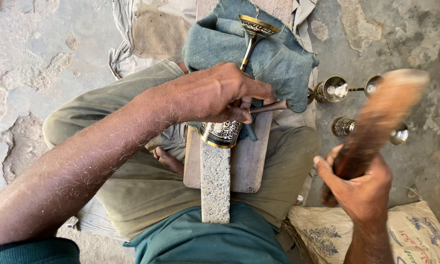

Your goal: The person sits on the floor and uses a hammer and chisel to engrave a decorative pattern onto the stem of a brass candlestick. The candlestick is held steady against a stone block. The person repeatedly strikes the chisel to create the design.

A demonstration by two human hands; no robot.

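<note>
**Engraving a goblet on a lap board**

The floor is cracked, patchy concrete, and the person sits low on it with a wooden board laid across the lap as a bench. Nearest the camera, a rough grey stone bar lies along the board, running from the waist toward the work.

At the far end of that bar rests a brass goblet, lying on its side over a blue-grey cloth. Its dark cup end carries dense pale scrollwork, and its stem runs away to a gold-rimmed base. The left hand is clenched over the goblet, steadying it and pinching a small dark chisel whose tip meets the cup. The right hand grips a wooden mallet, raised and blurred in mid-swing, well apart from the chisel.

A printed sack lies beside the right knee. Farther off, on the floor to the right, several other brass goblets lie on their sides.

Judging by the pattern, much of the visible cup is already cut, though the side turned away is hidden. Whether the goblets on the floor are finished or waiting cannot be told.
</note>
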